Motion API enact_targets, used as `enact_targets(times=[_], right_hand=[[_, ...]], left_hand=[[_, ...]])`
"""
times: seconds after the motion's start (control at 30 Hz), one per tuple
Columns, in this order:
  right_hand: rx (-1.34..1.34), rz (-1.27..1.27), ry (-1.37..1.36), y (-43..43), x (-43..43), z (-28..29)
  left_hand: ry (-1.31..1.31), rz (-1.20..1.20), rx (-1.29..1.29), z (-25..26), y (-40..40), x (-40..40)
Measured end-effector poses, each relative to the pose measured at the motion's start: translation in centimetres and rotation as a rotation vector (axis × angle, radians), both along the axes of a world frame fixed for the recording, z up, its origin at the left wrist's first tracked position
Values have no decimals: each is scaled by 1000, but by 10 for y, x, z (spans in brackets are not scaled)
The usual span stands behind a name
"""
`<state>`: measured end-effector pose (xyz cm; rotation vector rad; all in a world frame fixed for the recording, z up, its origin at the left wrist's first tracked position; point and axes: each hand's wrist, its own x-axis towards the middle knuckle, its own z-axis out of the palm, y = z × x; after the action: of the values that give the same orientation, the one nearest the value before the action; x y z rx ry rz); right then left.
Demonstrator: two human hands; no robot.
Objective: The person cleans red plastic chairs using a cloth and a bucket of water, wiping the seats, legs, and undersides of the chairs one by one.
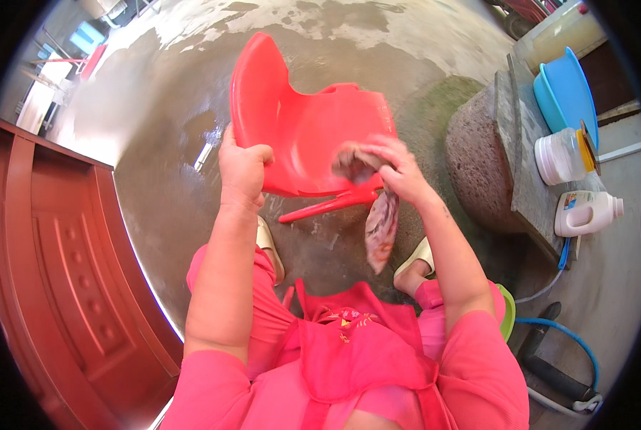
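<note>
A small red plastic chair [320, 121] is in front of me, tilted, with its backrest to the left and one leg showing below the seat. My left hand [243, 169] grips the edge of the backrest, thumb on the inner face. In my right hand [398, 166] is a crumpled, patterned cloth [382, 226], held over the right part of the seat. One end of that cloth hangs down past the seat edge. The bunched part near my fingers is blurred.
Wet concrete floor [202, 70] surrounds the chair. On the right, a stone basin [479, 150] bears a slab with a blue plastic tub [565, 94], a clear jar [559, 156] and a white jug [583, 213]. A blue hose [562, 328] lies lower right. A reddish-brown door [79, 269] stands left.
</note>
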<state>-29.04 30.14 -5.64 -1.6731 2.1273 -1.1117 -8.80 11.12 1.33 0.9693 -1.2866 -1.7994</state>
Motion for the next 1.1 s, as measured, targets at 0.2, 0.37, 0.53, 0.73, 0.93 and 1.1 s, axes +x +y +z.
enact_targets(times=[0.2,0.37,0.53,0.73,0.93,1.1], right_hand=[[551,-245,449,-27,3,-96],[578,-177,565,-77,-17,-97],[467,-429,643,-104,-85,-117],[494,-602,440,-110,-90,-117],[382,-911,299,-38,-37,-121],[393,-1088,-154,20,35,-107]], left_hand=[[-14,0,3,-3,3,-4],[-24,-10,41,0,0,7],[7,-18,59,6,5,2],[7,-1,31,-1,2,6],[39,13,35,-4,2,0],[48,38,24,-9,0,3]])
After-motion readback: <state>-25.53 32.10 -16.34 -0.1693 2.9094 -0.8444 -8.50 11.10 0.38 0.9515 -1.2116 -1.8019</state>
